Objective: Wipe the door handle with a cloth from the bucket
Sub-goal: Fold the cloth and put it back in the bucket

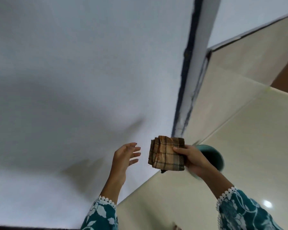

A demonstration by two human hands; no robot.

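Observation:
My right hand holds a folded brown checked cloth by its right edge, thumb on top. Just left of the cloth, my left hand is raised with its fingers spread and holds nothing. A teal bucket stands on the floor behind my right hand, mostly hidden by the hand and wrist. No door handle is in view.
A large white surface, a wall or door, fills the left and middle. A dark-edged white frame runs up from near the bucket. Beige floor tiles spread to the right. The picture is blurred by motion.

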